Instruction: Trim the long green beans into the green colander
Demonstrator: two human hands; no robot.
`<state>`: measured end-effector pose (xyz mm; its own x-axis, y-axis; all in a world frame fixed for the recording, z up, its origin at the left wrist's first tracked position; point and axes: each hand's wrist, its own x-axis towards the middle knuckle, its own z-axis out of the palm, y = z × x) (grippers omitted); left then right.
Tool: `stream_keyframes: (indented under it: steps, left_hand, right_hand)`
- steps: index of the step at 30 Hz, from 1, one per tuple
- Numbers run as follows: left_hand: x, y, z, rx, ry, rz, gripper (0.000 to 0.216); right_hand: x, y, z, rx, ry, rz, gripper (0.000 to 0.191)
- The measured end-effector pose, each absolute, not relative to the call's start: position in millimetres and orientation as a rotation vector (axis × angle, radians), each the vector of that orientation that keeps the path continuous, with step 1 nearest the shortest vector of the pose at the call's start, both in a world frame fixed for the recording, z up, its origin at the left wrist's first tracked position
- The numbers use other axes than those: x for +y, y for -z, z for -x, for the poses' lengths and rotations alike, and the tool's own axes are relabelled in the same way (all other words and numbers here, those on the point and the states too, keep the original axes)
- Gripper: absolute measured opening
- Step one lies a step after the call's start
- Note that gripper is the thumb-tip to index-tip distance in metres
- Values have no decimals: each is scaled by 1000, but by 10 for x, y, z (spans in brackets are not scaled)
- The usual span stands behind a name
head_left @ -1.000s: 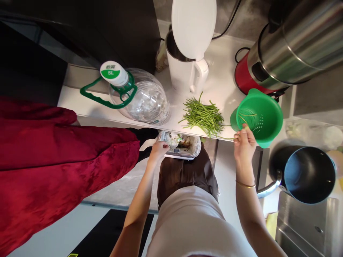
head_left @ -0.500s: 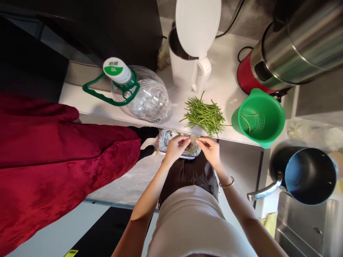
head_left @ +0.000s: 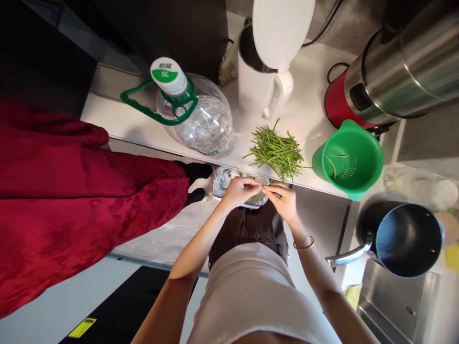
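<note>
My left hand (head_left: 242,191) and my right hand (head_left: 284,198) meet above the bin, thumbs and forefingers pinched with their tips nearly touching. Between them shows a small yellow-green bit of a thin green stem (head_left: 263,188); most of it is hidden by the fingers. Under my hands stands a bin (head_left: 219,182) lined with a clear plastic bag, holding scraps. A heap of thin green stems (head_left: 275,150) lies on the counter just beyond my hands. To its right a green colander (head_left: 373,157) leans with its mouth towards me and a few stems inside.
On the counter (head_left: 304,102) stand a large 5L water bottle (head_left: 208,119), a white electric kettle (head_left: 253,88) with raised lid, and a red-and-steel appliance (head_left: 335,100). A dark pot (head_left: 409,239) sits beside the sink (head_left: 390,306) at right. A person in a red garment (head_left: 89,200) is close on my left.
My fingertips have drawn closer together over the bin, and my left hand has come slightly right and up. The view has shifted a little; the heap and colander look unchanged.
</note>
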<state>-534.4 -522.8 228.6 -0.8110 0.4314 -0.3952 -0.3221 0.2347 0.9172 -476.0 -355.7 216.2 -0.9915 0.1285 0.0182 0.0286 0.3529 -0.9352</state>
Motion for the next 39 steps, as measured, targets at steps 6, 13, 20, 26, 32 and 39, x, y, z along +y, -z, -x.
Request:
stream_keyframes:
  steps: [6,13,20,26,32,39]
  left_hand:
    - [-5230,-2271,5348,1677,-1731,42,28]
    - [-5460,-2012,5316,1872,-1760,293,24]
    - [-5888,-1703,5284,2058,-1575,420,25]
    - [-6048,-1319,5280,2349,-1215,403,21]
    - [-5947,-1125,5243,2372,-1176,364,16]
    - [-5612,-1028,5321,2242,-1414,376,18]
  right_hand:
    - [-3592,-2202,4747,-2345,-1977,326,11]
    - [-3453,-2255,4773,-2057,-1910,629,15]
    - [-3128,-2220,4799,-1915,-1734,687,15]
    - [-2889,-2227,4809,-1716,-1623,763,16]
    - [-2945,-2270,4793,-1737,-1681,738,21]
    - [-3410,-2160,4738,-1943,-2007,593,19]
